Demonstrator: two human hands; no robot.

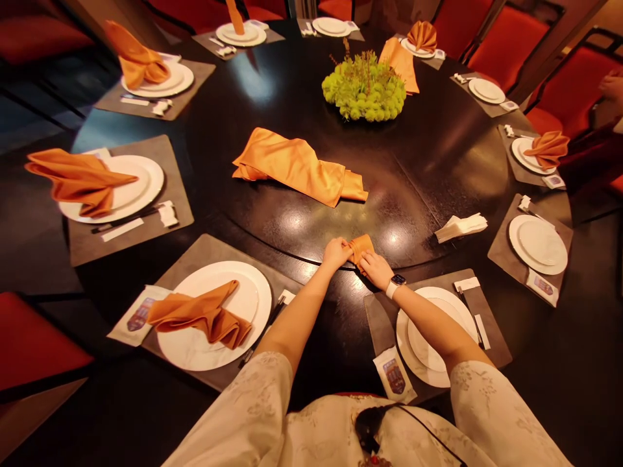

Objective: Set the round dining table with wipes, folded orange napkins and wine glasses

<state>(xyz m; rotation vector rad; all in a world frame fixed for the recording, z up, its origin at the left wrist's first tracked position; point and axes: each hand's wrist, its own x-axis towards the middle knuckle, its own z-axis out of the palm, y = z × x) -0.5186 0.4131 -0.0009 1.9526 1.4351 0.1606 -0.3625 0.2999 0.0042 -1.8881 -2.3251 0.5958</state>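
Observation:
An orange cloth napkin (pixel 361 247), bunched into a small folded bundle, is between my hands at the near edge of the round turntable. My left hand (pixel 337 253) pinches its left side. On its right side, the fingers of my right hand (pixel 377 268) are closed over the cloth; that wrist wears a watch. Beyond my hands a loose heap of orange napkins (pixel 296 165) lies on the turntable. To my left, a folded orange napkin (pixel 202 314) rests on a white plate (pixel 263 298). Under my right forearm is another white plate (pixel 406 331) with no napkin on it.
Around the dark round table (pixel 335 324) are several place settings with plates, grey placemats and chopsticks. A green floral centrepiece (pixel 365 87) stands toward the far side. White paper napkins (pixel 461 227) lie at the right. Red chairs (pixel 511 42) surround the table. Part of another person (pixel 613 87) shows at the right edge.

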